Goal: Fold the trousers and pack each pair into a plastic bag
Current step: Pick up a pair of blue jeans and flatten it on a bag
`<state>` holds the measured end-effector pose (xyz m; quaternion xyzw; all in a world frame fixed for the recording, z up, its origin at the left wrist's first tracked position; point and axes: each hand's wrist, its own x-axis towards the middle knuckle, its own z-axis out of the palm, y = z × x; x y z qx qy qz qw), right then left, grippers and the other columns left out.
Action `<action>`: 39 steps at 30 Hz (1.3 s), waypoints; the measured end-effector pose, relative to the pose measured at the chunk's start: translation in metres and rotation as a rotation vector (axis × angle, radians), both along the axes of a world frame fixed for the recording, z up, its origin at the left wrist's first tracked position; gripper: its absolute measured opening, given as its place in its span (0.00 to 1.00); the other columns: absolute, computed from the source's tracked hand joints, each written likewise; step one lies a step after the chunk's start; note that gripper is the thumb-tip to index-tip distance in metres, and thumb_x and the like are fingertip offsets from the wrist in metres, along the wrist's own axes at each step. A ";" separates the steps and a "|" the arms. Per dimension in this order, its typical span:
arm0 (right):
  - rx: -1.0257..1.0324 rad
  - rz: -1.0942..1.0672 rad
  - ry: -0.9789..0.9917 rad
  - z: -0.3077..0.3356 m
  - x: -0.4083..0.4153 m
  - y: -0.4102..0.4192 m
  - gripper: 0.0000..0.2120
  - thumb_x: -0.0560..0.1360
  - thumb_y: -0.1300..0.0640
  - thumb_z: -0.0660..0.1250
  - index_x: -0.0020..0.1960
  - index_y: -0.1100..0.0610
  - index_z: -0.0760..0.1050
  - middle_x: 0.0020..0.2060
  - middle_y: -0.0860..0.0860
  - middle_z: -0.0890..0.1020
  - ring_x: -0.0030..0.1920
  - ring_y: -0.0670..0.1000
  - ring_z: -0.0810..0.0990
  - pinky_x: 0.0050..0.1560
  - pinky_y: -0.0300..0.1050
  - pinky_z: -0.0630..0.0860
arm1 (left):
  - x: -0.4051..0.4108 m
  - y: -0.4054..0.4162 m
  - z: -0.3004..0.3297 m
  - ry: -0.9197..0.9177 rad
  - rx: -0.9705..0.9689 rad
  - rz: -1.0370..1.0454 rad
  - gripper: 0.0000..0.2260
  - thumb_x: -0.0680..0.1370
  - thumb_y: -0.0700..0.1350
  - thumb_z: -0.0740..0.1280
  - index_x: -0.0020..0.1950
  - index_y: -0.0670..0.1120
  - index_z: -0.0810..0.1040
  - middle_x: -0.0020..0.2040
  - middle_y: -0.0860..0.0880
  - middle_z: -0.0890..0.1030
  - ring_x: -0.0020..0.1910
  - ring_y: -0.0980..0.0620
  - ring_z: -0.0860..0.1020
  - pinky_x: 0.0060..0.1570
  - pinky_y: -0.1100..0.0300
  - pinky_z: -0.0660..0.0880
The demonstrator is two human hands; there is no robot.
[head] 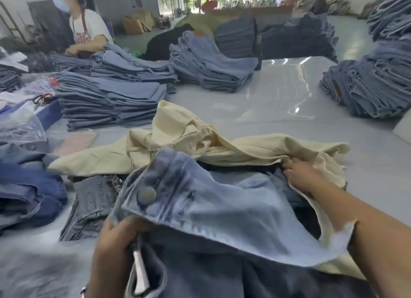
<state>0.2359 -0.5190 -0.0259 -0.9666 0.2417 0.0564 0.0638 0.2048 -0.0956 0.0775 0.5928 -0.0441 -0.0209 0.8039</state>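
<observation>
Your left hand (115,242) grips the waistband end of the light-blue jeans (211,208), fingers curled round the denim and a tag. From that grip the pair runs away to your right, its long axis slanting toward your right hand (304,175). That hand lies on the far part of the same heap, fingers pressing into cloth where denim meets the cream trousers (222,146); whether it pinches anything you cannot tell. Your left is the nearer hand. Counted: 1 blue pair held, 1 cream pair beyond it, 1 dark grey pair (93,206) left of your grip, clear plastic bags (20,126) far left, number unclear.
</observation>
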 end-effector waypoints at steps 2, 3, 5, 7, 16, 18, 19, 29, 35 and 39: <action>0.273 -0.046 -0.329 0.020 -0.013 0.025 0.12 0.79 0.59 0.60 0.57 0.55 0.80 0.57 0.56 0.80 0.58 0.58 0.77 0.57 0.49 0.73 | 0.000 0.007 -0.005 0.141 0.035 -0.052 0.07 0.61 0.42 0.71 0.36 0.41 0.82 0.40 0.40 0.80 0.42 0.42 0.79 0.43 0.52 0.77; 0.479 -0.063 -0.478 0.033 -0.026 0.044 0.09 0.79 0.60 0.62 0.50 0.54 0.82 0.51 0.54 0.83 0.54 0.57 0.79 0.53 0.47 0.74 | -0.001 0.010 -0.014 0.255 0.117 -0.090 0.16 0.57 0.43 0.73 0.39 0.36 0.78 0.41 0.38 0.77 0.41 0.41 0.75 0.42 0.51 0.73; 0.856 0.041 -0.575 0.057 -0.060 0.089 0.06 0.76 0.53 0.68 0.52 0.45 0.79 0.51 0.44 0.81 0.54 0.48 0.79 0.52 0.36 0.72 | -0.010 0.008 -0.036 0.415 0.226 -0.136 0.16 0.59 0.41 0.73 0.41 0.34 0.75 0.37 0.39 0.76 0.35 0.47 0.75 0.35 0.60 0.71; 0.924 0.318 -0.280 0.068 -0.097 0.141 0.32 0.66 0.39 0.75 0.67 0.35 0.66 0.63 0.33 0.72 0.61 0.31 0.70 0.55 0.23 0.65 | -0.034 -0.002 -0.047 0.529 0.292 -0.232 0.10 0.62 0.37 0.73 0.40 0.37 0.77 0.32 0.41 0.76 0.30 0.49 0.75 0.33 0.60 0.70; 1.006 0.411 -0.276 0.058 -0.207 0.252 0.40 0.64 0.54 0.75 0.72 0.41 0.63 0.67 0.43 0.73 0.68 0.40 0.70 0.68 0.42 0.69 | -0.134 0.017 -0.015 0.474 0.365 -0.427 0.06 0.59 0.36 0.69 0.34 0.37 0.80 0.32 0.39 0.77 0.30 0.47 0.75 0.32 0.60 0.73; 1.058 0.424 -0.316 0.068 -0.239 0.255 0.35 0.65 0.64 0.75 0.69 0.48 0.70 0.63 0.45 0.77 0.65 0.42 0.74 0.67 0.46 0.70 | -0.156 0.031 0.001 0.391 0.442 -0.402 0.02 0.58 0.37 0.67 0.30 0.43 0.77 0.29 0.42 0.75 0.28 0.48 0.74 0.29 0.62 0.70; 1.067 0.451 -0.323 0.074 -0.254 0.255 0.33 0.65 0.66 0.75 0.67 0.51 0.71 0.62 0.45 0.78 0.64 0.42 0.75 0.66 0.46 0.71 | -0.167 0.035 0.008 0.359 0.458 -0.403 0.03 0.58 0.37 0.66 0.28 0.44 0.77 0.28 0.43 0.75 0.27 0.49 0.74 0.28 0.64 0.69; 1.072 0.381 -0.471 0.125 -0.325 0.206 0.43 0.67 0.70 0.74 0.72 0.41 0.60 0.71 0.45 0.65 0.67 0.47 0.69 0.59 0.43 0.74 | -0.266 0.044 0.081 0.190 0.431 -0.738 0.14 0.52 0.32 0.65 0.36 0.37 0.79 0.33 0.41 0.79 0.32 0.43 0.78 0.34 0.58 0.74; 1.429 0.552 -0.299 0.139 -0.329 0.223 0.54 0.65 0.64 0.77 0.75 0.34 0.47 0.74 0.43 0.58 0.73 0.43 0.63 0.66 0.44 0.68 | -0.291 0.030 0.126 0.036 0.627 -0.774 0.12 0.52 0.31 0.65 0.34 0.29 0.74 0.34 0.42 0.75 0.31 0.47 0.72 0.34 0.58 0.67; 1.388 0.595 -0.266 0.162 -0.330 0.226 0.59 0.63 0.68 0.73 0.74 0.30 0.41 0.78 0.49 0.52 0.76 0.51 0.55 0.60 0.39 0.71 | -0.295 0.040 0.144 -0.018 0.681 -0.795 0.08 0.56 0.30 0.61 0.33 0.29 0.71 0.31 0.43 0.72 0.28 0.50 0.70 0.30 0.61 0.65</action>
